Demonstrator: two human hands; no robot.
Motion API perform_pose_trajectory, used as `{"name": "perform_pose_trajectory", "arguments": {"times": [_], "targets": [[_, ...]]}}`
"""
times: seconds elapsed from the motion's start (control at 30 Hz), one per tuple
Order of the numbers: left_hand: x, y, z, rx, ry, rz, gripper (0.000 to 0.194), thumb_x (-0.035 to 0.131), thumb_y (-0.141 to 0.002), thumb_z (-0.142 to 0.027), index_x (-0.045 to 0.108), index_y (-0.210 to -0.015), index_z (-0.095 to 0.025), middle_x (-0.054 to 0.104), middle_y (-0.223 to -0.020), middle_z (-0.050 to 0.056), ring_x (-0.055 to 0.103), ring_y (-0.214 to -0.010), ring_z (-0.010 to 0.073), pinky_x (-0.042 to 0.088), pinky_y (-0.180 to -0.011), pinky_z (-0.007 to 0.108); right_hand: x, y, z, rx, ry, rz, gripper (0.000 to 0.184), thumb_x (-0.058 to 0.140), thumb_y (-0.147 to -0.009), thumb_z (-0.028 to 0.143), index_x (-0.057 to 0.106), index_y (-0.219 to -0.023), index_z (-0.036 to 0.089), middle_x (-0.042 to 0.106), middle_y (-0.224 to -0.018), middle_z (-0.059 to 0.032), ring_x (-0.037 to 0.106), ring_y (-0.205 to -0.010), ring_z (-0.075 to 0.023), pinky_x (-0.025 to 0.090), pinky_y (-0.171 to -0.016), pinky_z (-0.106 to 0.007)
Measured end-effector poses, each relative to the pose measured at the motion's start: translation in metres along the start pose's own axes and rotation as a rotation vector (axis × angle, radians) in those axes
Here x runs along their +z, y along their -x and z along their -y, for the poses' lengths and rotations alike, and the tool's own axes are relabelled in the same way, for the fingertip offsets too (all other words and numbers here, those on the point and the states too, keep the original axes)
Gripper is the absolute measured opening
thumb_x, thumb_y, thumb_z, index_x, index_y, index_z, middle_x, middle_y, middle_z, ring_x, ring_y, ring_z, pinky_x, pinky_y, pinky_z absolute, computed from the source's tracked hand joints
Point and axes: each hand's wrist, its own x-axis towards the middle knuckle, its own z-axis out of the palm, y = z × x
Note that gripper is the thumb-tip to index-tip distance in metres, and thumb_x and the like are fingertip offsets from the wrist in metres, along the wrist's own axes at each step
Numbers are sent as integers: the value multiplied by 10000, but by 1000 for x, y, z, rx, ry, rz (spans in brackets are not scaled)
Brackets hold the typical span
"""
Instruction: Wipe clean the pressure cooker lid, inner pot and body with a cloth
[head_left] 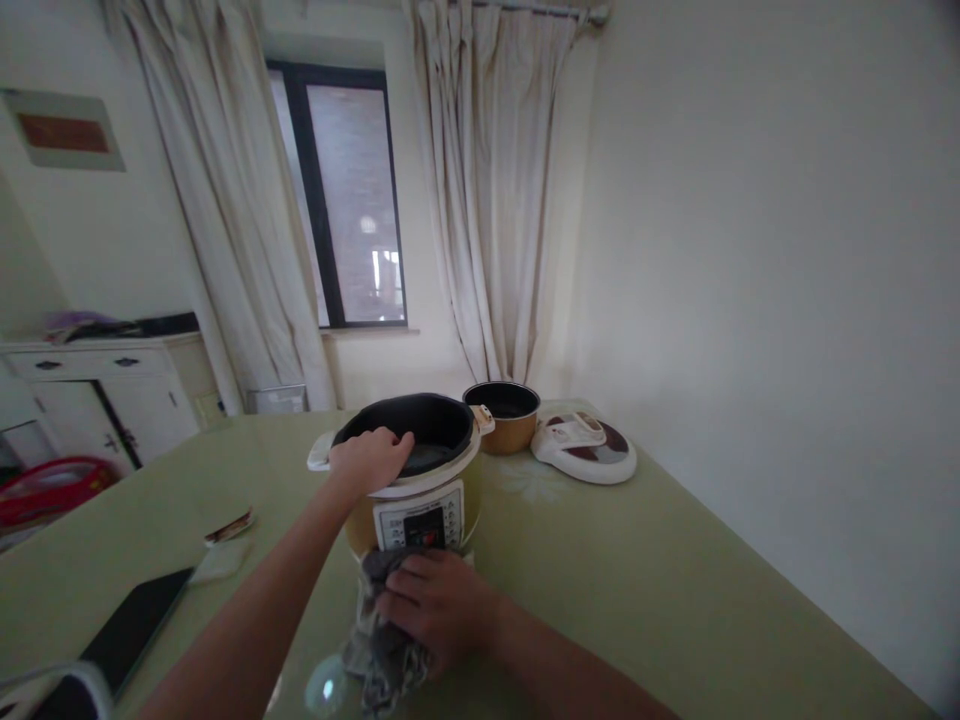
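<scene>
An electric pressure cooker (470, 500) with white trim and a black inside stands lidless on the table in front of me. My left hand (371, 458) grips its near rim, with the thumb over the dark opening. A control panel (422, 518) faces me on its front. Low on that front, my right hand (444, 600) presses a crumpled grey cloth (386, 625), its fingers bent around the fabric. Part of the cloth hangs down toward the tabletop.
Behind the cooker stand an inner pot (512, 434) and the detached lid (586, 447) on the green table (622, 580). To the left lie a dark flat device (135, 620), a white piece (221, 561) and a small packet (229, 527). A wall borders the table's right side.
</scene>
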Motion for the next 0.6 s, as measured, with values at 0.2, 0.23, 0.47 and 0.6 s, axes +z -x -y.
{"name": "perform_pose_trajectory", "arguments": {"times": [0.2,0.23,0.47,0.6], "targets": [[1,3,3,59,-25,-40,539,437,-966,-582,839,-1114,-255,816,-1175,186,757,-1122,396,549,-921,461,-41,-1,-36,335,-223,-422,718,732,-825,583,572,-1412,203,655,-1259,-143,618,-1144,-317,537,-1022,-488],[2,3,2,53,-18,-45,538,434,-966,-578,842,-1107,-256,819,-1162,185,759,-1114,398,550,-915,462,-39,3,-36,380,-231,-436,724,747,-801,596,584,-1395,215,642,-1252,-139,615,-1144,-322,538,-1013,-492],[2,4,-1,4,7,-54,556,400,-981,-573,849,-1028,-248,822,-1146,181,766,-1087,393,555,-918,471,-6,35,-25,80,-151,-175,563,767,-787,628,668,-1189,246,675,-1023,-62,629,-922,-248,561,-758,-361],[2,4,-3,-21,12,-47,644,306,-1009,-577,845,-1062,-230,813,-1173,204,756,-1132,411,555,-930,489,-33,20,-37,441,-350,-474,556,713,-775,551,624,-1235,251,633,-1178,-103,643,-1086,-305,569,-935,-454]]}}
